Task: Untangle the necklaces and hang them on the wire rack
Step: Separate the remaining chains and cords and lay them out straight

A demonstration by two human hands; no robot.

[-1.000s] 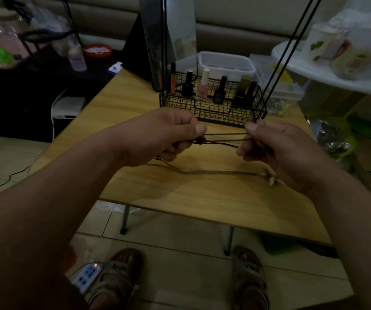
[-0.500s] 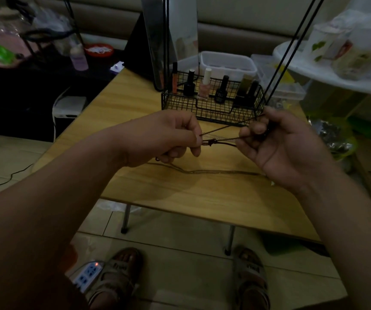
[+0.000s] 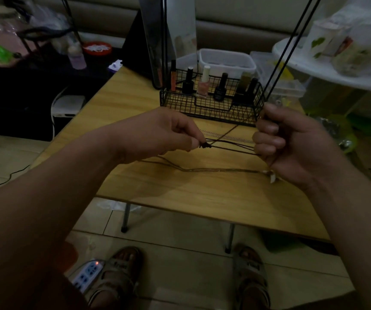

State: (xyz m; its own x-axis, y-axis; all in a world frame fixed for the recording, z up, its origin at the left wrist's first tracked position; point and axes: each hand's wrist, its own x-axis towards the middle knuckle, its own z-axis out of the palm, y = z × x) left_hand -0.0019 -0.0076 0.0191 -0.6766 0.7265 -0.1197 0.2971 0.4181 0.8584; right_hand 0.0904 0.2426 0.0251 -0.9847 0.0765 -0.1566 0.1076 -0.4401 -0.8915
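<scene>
Brown cords pinched by left hand, gripped by right hand, wire rack close behind

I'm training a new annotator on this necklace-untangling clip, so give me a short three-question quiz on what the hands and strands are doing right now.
1. True or false: the left hand pinches a dark knot.
2. The golden strand lies: A) over a wrist, B) on the table, C) round a bottle.
3. Fill in: the right hand grips the dark ____ running from that knot.
Key: 1 true; 2 B; 3 cords.
</scene>
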